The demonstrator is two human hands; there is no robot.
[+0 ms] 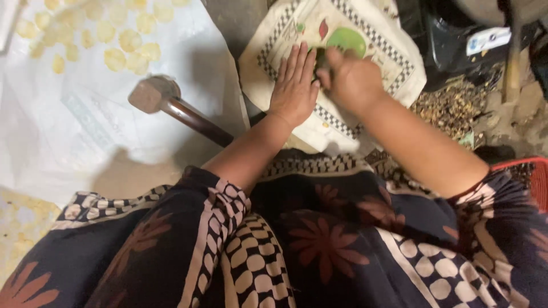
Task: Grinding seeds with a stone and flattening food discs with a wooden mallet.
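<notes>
Left hand point(294, 85) flat, fingers together, on checker-bordered cloth point(388, 54), right hand point(349, 80) clenched around something dark (unclear), wooden mallet point(153, 94) nearby

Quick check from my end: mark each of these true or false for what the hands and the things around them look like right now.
1. The left hand lies flat, fingers spread, on the cream cloth with a checkered border. True.
2. The right hand is open and flat. False: it is closed around a small dark object, hard to identify.
3. The wooden mallet with a dark handle is held in the left hand. False: it lies untouched on the white plastic sheet.
4. Pale yellow round pieces are spread on that sheet. True.
</notes>
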